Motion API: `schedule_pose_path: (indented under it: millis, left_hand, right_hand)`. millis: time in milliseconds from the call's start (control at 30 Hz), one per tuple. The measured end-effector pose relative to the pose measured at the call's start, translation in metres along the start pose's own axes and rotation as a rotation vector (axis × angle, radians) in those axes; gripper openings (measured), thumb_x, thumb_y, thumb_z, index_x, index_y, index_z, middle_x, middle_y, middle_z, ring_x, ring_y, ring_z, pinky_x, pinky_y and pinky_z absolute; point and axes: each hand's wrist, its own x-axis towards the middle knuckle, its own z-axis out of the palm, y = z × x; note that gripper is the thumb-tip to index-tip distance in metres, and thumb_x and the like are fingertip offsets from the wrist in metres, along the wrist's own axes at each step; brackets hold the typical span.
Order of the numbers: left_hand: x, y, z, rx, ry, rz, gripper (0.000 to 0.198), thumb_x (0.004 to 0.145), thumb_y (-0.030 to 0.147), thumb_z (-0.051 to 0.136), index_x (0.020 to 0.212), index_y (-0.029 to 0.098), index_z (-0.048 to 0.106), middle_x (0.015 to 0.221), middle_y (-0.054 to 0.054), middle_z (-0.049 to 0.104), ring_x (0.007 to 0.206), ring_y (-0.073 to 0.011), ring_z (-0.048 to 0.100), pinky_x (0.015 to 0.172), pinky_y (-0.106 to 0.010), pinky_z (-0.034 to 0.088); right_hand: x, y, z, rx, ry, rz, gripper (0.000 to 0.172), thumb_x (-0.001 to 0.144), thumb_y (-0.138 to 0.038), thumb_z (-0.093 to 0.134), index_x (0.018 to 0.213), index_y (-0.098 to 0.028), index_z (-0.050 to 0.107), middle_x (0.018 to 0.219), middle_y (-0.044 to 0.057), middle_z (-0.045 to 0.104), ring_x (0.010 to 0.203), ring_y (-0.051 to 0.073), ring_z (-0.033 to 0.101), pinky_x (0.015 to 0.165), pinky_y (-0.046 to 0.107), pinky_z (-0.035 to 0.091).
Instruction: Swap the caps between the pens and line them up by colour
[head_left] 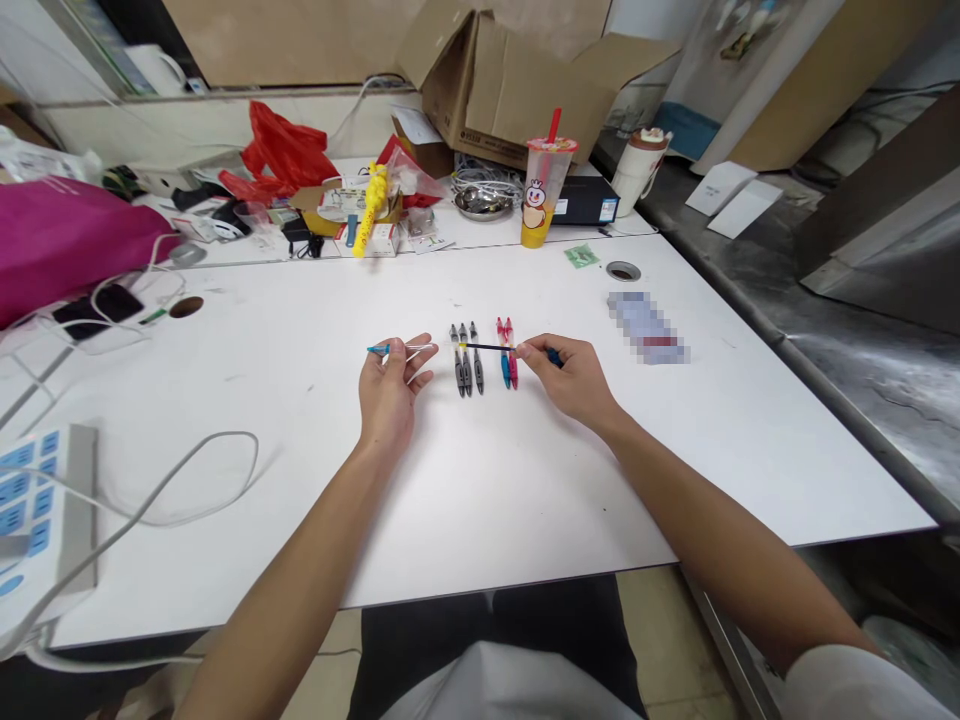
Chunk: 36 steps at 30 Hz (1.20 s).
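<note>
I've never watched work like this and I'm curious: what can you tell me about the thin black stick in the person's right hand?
The thin black stick is straight and narrow, like a pen refill, and looks like plastic. A blue piece sits at the end held by the right hand, between thumb and fingers. A small yellow spot shows at the far end. It is held level, crossing the red pens and reaching the dark grey pens. Whether it touches them cannot be told.
</note>
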Motion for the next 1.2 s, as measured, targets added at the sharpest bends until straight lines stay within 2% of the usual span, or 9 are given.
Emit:
schedule_pose_path:
  millis: [600,800,933,1067,1200]
  left_hand:
    - [-0.004,-0.002,0.004,-0.031,-0.041,-0.025,0.020,0.096,0.038,0.068,0.096,0.020,0.058,0.113,-0.008,0.075,0.098,-0.0179,0.077,0.066,-0.018,0.057]
    - [-0.011,-0.011,0.010,-0.013,-0.135,-0.056,0.028,0.093,0.042,0.072,0.099,0.022,0.055,0.109,-0.009,0.076,0.092,-0.0183,0.078,0.067,-0.021,0.059]
    - [-0.015,-0.015,0.012,-0.015,-0.184,-0.080,0.029,0.093,0.042,0.071,0.100,0.023,0.051,0.106,-0.008,0.076,0.090,-0.0193,0.078,0.067,-0.022,0.059]
    - [-0.009,-0.013,0.007,-0.044,-0.120,-0.057,0.025,0.096,0.039,0.068,0.100,0.023,0.049,0.106,-0.006,0.076,0.090,-0.0185,0.079,0.063,-0.020,0.057]
    - [-0.004,-0.011,0.004,-0.046,-0.092,-0.045,0.027,0.095,0.041,0.069,0.100,0.024,0.049,0.108,-0.006,0.076,0.091,-0.0183,0.078,0.065,-0.019,0.057]
  right_hand:
    - [0.000,0.002,0.000,-0.042,-0.087,0.026,0.047,0.095,-0.060,0.056,0.081,-0.019,0.075,0.060,-0.002,0.049,0.052,0.010,0.032,0.050,0.028,0.026]
    - [-0.003,0.001,0.010,-0.049,-0.126,0.056,0.050,0.094,-0.063,0.055,0.080,-0.019,0.075,0.060,-0.002,0.049,0.053,0.011,0.034,0.051,0.028,0.028]
    - [-0.007,0.003,0.016,0.001,-0.188,0.032,0.043,0.097,-0.059,0.053,0.089,-0.021,0.071,0.068,-0.001,0.053,0.062,0.014,0.044,0.058,0.029,0.036]
    - [-0.006,0.007,0.013,0.142,-0.173,-0.007,0.032,0.102,-0.050,0.046,0.098,-0.022,0.060,0.077,0.000,0.059,0.070,0.015,0.052,0.067,0.031,0.042]
    - [-0.003,0.010,0.009,0.061,-0.130,-0.011,0.025,0.092,-0.046,0.067,0.097,-0.022,0.070,0.086,0.003,0.069,0.074,0.017,0.059,0.073,0.034,0.047]
